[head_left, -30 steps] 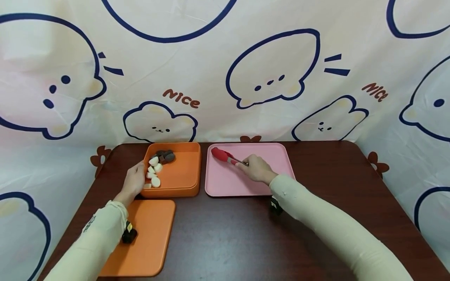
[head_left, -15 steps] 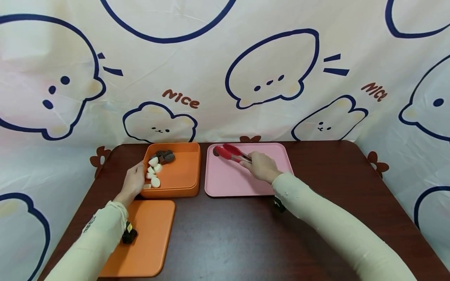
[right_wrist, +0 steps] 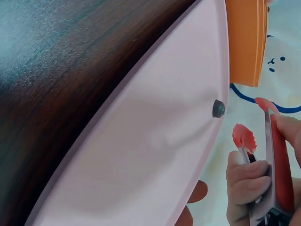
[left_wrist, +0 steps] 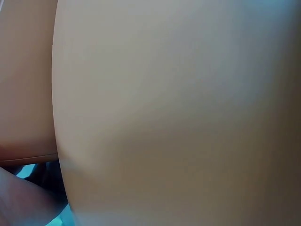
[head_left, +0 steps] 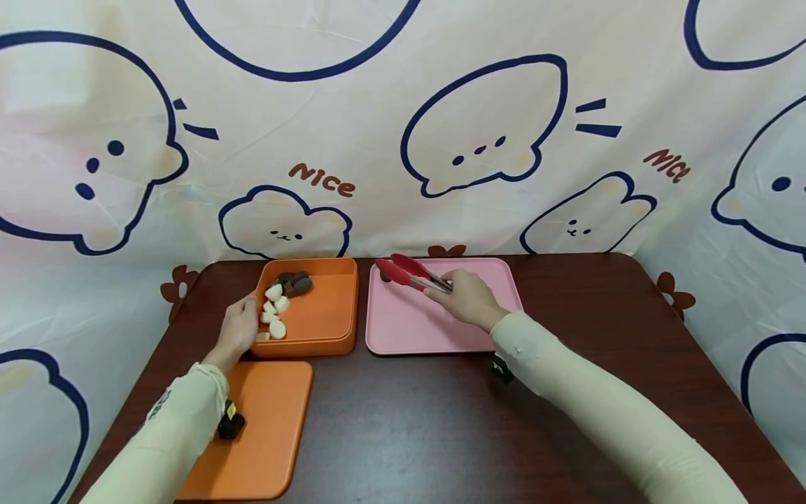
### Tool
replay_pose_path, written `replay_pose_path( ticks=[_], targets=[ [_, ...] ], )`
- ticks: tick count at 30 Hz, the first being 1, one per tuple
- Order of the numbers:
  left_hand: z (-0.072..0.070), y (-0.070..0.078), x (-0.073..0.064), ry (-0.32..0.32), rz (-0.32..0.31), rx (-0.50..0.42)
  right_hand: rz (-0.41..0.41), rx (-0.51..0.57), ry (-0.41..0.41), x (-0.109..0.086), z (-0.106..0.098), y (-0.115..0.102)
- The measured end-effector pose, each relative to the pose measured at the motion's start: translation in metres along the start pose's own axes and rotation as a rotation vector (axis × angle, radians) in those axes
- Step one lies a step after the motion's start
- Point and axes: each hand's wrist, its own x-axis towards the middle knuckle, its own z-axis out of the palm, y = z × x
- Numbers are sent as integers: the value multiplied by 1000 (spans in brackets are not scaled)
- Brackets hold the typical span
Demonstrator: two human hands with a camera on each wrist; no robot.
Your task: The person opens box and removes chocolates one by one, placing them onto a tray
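Note:
My right hand [head_left: 467, 299] grips a pair of red-tipped tongs [head_left: 412, 271] over the pink tray [head_left: 441, 343]. The tips of the tongs are spread apart, with nothing between them. Near the tray's far left corner lies one small dark piece [right_wrist: 218, 108], partly covered by the tongs in the head view. At the left, my left hand [head_left: 239, 325] holds the side wall of an orange box [head_left: 327, 346]. White pieces [head_left: 277, 329] line the box's left side, and dark pieces [head_left: 296, 282] are grouped at its back left. The left wrist view is mostly filled by a blurred orange surface.
An orange lid-like panel [head_left: 267, 434] lies flat in front of the box, under the left forearm. The box and tray stand side by side near the far edge of the dark wooden table [head_left: 403, 427]. A printed curtain [head_left: 390, 126] hangs behind.
The tongs have come apart at the tips and lifted a little, uncovering the dark piece on the tray. My right hand shifted slightly right. The left hand stayed on the box.

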Motion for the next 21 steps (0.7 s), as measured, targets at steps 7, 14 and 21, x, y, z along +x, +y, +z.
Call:
replay_pose_path(
  ticks=[7,14,21],
  targets=[
    [-1,-1,1,-16,9,8,-35,23,24,-2,3,-7],
    [-2,-4,0,-19,25,17,-113,21,45,-5,7,-20],
    [-3,-2,-2,-13,26,16,-95,48,3,-8,13,-40]
  ],
)
